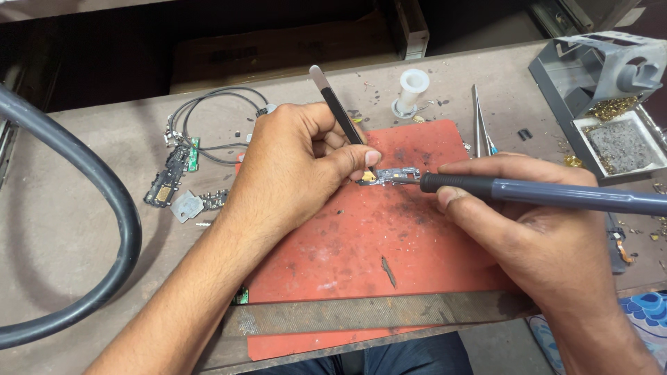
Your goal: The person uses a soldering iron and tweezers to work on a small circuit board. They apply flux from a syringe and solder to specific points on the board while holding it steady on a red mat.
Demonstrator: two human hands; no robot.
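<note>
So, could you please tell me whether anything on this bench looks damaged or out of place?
Yes: the red work mat is scorched and stained, with a dark gouge near its front edge. Small metal scraps lie scattered around the white solder spool.

left hand point(299, 163) curled, thumb and forefinger pinched, forearm entering from lower left. right hand point(538, 226) closed in a pen-style grip, forearm entering from lower right.

Small circuit board point(397, 173) on red mat point(361, 243), between tweezers point(338, 105) and soldering iron point(542, 193).
</note>
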